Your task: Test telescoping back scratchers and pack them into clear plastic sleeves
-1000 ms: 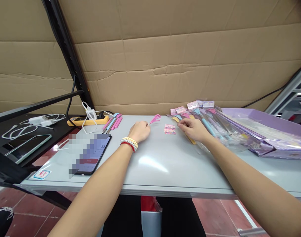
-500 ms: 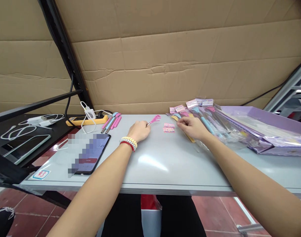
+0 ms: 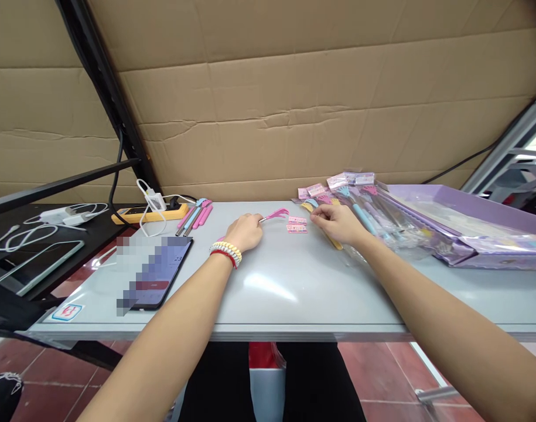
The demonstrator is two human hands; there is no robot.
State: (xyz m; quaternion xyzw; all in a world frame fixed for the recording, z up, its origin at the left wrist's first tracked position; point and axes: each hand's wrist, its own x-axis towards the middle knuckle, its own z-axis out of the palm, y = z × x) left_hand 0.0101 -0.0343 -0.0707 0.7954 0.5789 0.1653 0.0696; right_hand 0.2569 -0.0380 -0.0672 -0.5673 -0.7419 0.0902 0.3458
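My left hand [image 3: 246, 232] is closed around a pink hand-shaped scratcher [image 3: 277, 214], whose fingered head points right, just above the table. Two small pink labels [image 3: 297, 229] lie between my hands. My right hand [image 3: 335, 224] has its thumb and fingertips pressed together beside the labels; what they hold, if anything, is too small to make out. Under and beside it lies a yellow scratcher [image 3: 335, 242]. Behind and right of that hand, several bagged scratchers [image 3: 365, 220] with printed header cards are spread out.
A purple tray [image 3: 491, 258] stands at the right. At the left are a phone [image 3: 162, 275], several loose scratchers [image 3: 201, 217], a yellow power strip [image 3: 175, 214] and white cables [image 3: 153, 202]. A cardboard wall [image 3: 268, 88] rises behind the grey table [image 3: 268, 308].
The view has shifted slightly, moving most things a little left in the picture. The pink scratcher's head is turned slightly in my left hand. My right hand stays near the labels, fingertips together.
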